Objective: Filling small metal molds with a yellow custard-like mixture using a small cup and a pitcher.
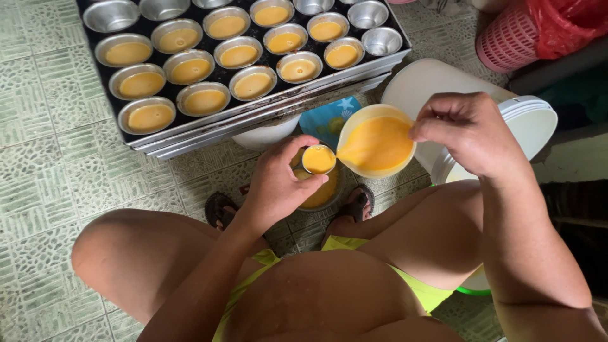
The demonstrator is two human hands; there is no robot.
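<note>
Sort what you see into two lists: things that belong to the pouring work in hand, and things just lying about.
In use:
left hand
small metal mould
right hand
pouring cup of yellow batter
tray of moulds
white bucket

Lying about:
pink basket
red bag
sandals

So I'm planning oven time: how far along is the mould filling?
Most moulds on the tray already hold yellow custard mix. In hand: the left hand holds a small mould while the right hand tips a pouring cup into it. Left: about six empty moulds at the tray's far edge and right corner.
</note>
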